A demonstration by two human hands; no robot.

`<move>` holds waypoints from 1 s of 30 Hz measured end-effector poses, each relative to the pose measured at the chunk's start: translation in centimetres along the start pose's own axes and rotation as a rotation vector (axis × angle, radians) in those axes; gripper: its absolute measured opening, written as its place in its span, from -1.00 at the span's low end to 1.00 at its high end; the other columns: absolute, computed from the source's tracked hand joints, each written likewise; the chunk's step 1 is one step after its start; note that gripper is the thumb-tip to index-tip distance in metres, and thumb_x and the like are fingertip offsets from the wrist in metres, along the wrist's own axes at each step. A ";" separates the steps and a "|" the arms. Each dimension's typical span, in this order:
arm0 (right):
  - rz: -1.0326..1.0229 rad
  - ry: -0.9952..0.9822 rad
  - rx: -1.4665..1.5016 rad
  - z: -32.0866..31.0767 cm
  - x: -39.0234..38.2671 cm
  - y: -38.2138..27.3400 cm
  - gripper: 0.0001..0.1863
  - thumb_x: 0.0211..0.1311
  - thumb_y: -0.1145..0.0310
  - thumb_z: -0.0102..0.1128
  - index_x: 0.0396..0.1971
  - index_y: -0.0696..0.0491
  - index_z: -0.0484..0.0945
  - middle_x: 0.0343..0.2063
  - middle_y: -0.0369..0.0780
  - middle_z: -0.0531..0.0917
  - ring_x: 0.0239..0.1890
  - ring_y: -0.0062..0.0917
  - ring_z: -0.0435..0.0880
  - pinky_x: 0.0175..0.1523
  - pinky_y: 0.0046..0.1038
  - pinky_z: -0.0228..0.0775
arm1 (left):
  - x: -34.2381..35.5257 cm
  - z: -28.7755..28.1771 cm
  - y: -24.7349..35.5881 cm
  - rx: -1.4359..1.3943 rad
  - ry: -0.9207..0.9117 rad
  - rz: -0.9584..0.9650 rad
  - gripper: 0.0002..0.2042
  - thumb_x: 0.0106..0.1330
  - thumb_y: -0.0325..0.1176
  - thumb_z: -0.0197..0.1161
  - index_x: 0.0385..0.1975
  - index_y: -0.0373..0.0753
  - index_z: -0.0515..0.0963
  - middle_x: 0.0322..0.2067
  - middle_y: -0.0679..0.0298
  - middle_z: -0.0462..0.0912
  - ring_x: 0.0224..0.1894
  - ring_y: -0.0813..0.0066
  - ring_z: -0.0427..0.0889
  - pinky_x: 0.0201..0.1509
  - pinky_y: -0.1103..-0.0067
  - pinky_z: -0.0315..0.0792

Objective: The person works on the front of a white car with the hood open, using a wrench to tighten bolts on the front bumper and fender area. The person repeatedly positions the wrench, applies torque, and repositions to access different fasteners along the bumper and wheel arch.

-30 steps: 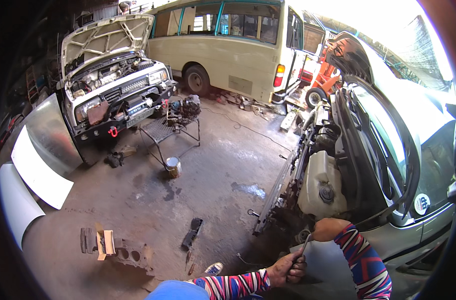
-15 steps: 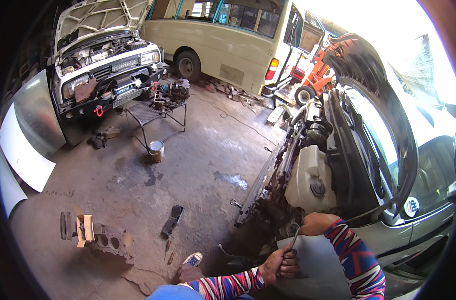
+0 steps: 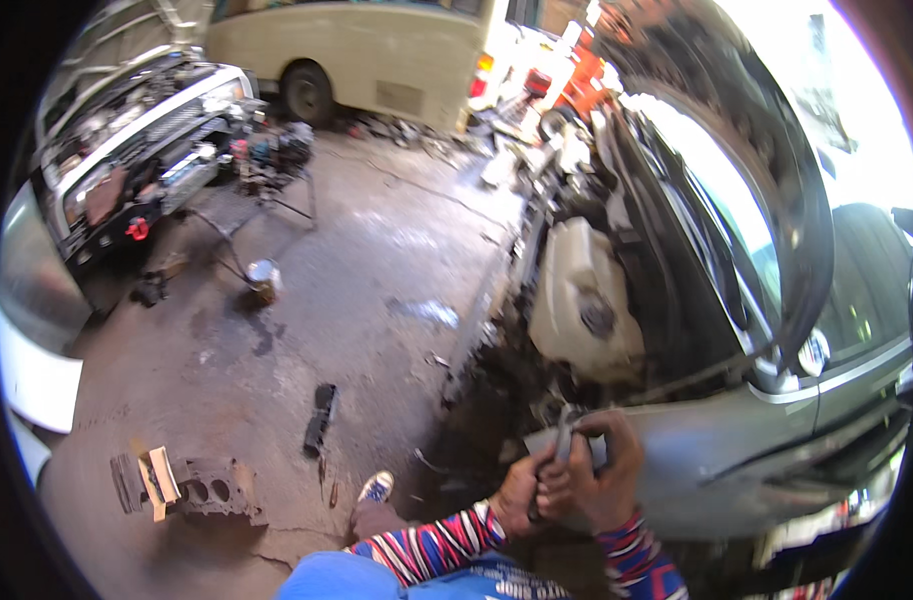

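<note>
Beside the grey fender (image 3: 702, 450), the left hand (image 3: 520, 492) and right hand (image 3: 609, 472) clutch a metal tool (image 3: 565, 432) together; the right, earlier up at its top end, has dropped beside the left. Beyond stands a whitish reservoir (image 3: 577, 305).

White capital lettering (image 3: 525, 584) crosses my blue shirt (image 3: 447, 584); the round pale sticker (image 3: 815, 353) on the grey car's (image 3: 717, 440) side window (image 3: 862, 285) is too blurred for me to read.
</note>
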State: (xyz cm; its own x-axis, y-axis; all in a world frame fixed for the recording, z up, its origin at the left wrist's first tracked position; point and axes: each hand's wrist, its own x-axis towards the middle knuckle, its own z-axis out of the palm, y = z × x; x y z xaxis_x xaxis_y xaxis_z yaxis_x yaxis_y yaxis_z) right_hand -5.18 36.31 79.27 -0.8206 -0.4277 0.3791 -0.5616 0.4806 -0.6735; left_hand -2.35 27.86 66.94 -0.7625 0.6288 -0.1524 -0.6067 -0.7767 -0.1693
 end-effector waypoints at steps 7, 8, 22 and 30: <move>0.477 0.428 0.541 3.8 -11.6 3.4 -0.61 0.30 0.21 0.26 -0.09 0.20 0.44 -0.19 -0.14 0.55 -0.04 -0.43 0.57 0.19 -0.38 0.35 | 0.7 -0.5 0.7 -0.001 -0.242 -0.104 -0.44 0.49 0.24 -0.14 -0.71 0.01 0.19 -0.76 0.51 0.14 -0.76 0.66 0.15 -0.69 0.67 0.07; 0.621 0.369 0.628 3.8 -11.7 3.8 -0.57 0.30 0.16 0.26 -0.07 0.20 0.45 -0.16 -0.12 0.57 -0.03 -0.42 0.58 0.21 -0.39 0.35 | 0.7 -0.5 0.5 -0.027 -0.210 -0.090 -0.45 0.51 0.21 -0.15 -0.71 0.01 0.19 -0.79 0.52 0.13 -0.79 0.68 0.12 -0.72 0.71 0.04; 1.116 0.230 1.257 3.5 -8.6 6.2 -0.55 0.09 0.08 0.30 -0.24 0.19 0.53 -0.45 -0.10 0.64 -0.55 -0.47 0.65 -0.39 -0.58 0.62 | 1.0 -0.3 -0.4 -0.131 -0.102 -0.038 -0.43 0.48 0.22 -0.08 -0.76 0.03 0.18 -0.87 0.57 0.05 -0.89 0.70 0.10 -0.80 0.71 0.03; 1.115 0.214 1.206 2.0 -6.2 3.0 -0.66 0.19 0.18 0.24 -0.27 0.19 0.57 -0.48 -0.18 0.67 -0.55 -0.55 0.66 -0.46 -0.62 0.58 | 0.5 2.1 -0.7 -0.320 -0.159 -0.074 -0.43 0.49 0.18 -0.06 -0.77 0.03 0.18 -0.87 0.56 0.05 -0.89 0.70 0.08 -0.81 0.70 -0.01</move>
State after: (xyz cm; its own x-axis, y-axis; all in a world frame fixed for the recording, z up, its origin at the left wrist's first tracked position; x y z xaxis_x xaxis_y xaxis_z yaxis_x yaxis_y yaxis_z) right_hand -1.55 38.89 73.58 -0.7933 -0.1474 -0.5908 0.5915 -0.4169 -0.6902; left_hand -2.79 28.59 68.98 -0.7597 0.6499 0.0210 -0.5797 -0.6624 -0.4745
